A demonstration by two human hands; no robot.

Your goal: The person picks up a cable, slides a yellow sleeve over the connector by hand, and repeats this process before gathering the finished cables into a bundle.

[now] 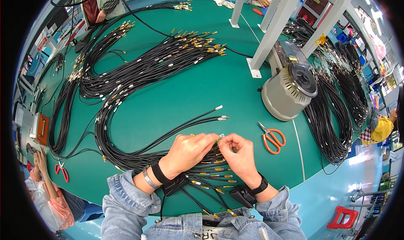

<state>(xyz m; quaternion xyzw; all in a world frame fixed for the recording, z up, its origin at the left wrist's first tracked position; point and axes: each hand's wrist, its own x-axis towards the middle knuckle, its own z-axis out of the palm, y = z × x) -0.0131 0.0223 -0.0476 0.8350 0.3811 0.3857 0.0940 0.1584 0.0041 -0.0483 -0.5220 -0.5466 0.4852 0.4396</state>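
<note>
My left hand (190, 152) and my right hand (240, 155) meet in front of me, fingertips pinched together around the tip of a black cable. A small white piece (221, 136) shows between the fingertips; whether it is a label or a connector I cannot tell. Under and around both hands spreads a thick bundle of black cables (108, 132), many ends tipped with yellow and white pieces. A few loose cable ends (219, 118) lie just beyond my hands. Right of my right hand lie orange-handled scissors (273, 141), partly spread.
A grey round machine (283, 98) stands right on the green table (176, 97), beside white metal posts (269, 38). More cable bundles (143, 69) lie far left and far right. Red-handled scissors (62, 171) lie left. Other people work around the table; a red stool (343, 217) stands on the floor.
</note>
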